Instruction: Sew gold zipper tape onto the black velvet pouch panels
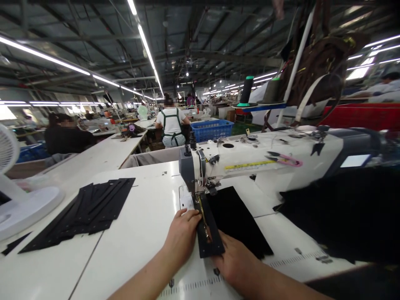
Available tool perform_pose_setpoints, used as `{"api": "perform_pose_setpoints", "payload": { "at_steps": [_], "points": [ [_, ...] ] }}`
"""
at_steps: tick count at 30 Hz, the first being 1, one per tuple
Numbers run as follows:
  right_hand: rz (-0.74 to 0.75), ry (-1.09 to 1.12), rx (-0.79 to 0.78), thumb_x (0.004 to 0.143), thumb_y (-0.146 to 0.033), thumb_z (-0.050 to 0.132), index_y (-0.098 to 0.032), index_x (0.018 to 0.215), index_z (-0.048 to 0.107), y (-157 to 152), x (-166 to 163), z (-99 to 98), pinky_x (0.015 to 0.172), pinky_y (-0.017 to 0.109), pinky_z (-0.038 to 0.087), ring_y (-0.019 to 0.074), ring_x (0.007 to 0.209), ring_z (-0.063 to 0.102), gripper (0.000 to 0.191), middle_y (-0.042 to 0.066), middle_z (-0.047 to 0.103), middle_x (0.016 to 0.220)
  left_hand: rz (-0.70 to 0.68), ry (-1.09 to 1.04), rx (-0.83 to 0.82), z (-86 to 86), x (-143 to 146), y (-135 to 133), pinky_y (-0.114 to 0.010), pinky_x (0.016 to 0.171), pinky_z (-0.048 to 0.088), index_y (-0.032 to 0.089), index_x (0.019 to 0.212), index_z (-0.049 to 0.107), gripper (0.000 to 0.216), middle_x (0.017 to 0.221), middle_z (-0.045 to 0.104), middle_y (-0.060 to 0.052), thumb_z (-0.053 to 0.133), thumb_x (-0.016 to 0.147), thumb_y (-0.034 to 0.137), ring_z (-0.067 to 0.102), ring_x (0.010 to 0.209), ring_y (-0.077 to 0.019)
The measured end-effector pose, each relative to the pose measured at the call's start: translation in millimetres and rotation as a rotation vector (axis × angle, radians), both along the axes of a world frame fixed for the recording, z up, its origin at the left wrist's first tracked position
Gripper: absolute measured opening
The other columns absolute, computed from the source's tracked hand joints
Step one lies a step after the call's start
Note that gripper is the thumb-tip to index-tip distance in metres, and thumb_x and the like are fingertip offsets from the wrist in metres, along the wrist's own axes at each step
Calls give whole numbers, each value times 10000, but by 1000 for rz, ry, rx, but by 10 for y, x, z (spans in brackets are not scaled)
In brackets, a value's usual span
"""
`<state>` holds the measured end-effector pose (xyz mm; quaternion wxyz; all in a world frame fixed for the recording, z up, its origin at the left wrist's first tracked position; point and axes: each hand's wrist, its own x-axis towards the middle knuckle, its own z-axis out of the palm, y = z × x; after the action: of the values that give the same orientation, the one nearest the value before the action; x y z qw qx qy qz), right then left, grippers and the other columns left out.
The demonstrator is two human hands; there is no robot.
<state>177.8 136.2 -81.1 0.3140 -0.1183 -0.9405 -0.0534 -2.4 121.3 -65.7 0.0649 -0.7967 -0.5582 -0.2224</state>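
Observation:
A narrow black fabric panel (216, 233) with a brass-coloured zipper (204, 223) along it lies under the head of a white sewing machine (250, 160). My left hand (184, 233) presses on the panel's left edge, with its fingers close together near the presser foot. On the other side, my right hand (236, 258) grips the panel's lower right edge; some of its fingers are hidden beneath the panel. A larger black fabric piece (237, 218) lies flat to the right of the panel, partly behind my right hand.
Stacked black pieces (96, 204) lie left on the white table (140, 216), near a white fan (28, 204). Dark fabric (331, 212) is heaped at right. Pink-handled thread snips (286, 159) rest on the machine. Beyond stand a blue crate (211, 130) and a seated co-worker (171, 125).

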Motion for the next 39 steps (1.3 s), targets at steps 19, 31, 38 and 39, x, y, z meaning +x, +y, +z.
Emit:
{"api": "perform_pose_setpoints", "payload": {
  "at_steps": [19,31,38,39],
  "points": [
    [34,125,124,800,-20,327,-4,894,652,93,-73,-32,793,382,527,277,895,610,338,212,648,922,-135,137,164,-46,-26,125,-435,972,421,119,969,589,231,989,641,-108,444,801,55,592,981,-207],
    [13,51,85,808,-36,341,-24,930,656,354,-156,-75,813,392,514,300,1007,562,338,226,626,993,-158,191,156,-30,-159,333,-412,929,465,122,995,553,201,945,627,-115,420,847,95,590,974,-221],
    [19,47,65,803,-45,343,-31,917,651,483,-205,0,859,370,483,271,966,572,329,212,626,991,-155,163,165,-54,-213,425,-397,898,485,147,1011,536,215,980,606,-110,410,845,93,559,1002,-226],
    [16,37,57,798,-48,352,-41,904,653,499,-210,6,859,365,483,268,957,574,319,201,630,985,-156,147,168,-61,-223,438,-394,882,495,151,1002,538,212,973,605,-107,408,845,92,559,1000,-227]
  ]
}}
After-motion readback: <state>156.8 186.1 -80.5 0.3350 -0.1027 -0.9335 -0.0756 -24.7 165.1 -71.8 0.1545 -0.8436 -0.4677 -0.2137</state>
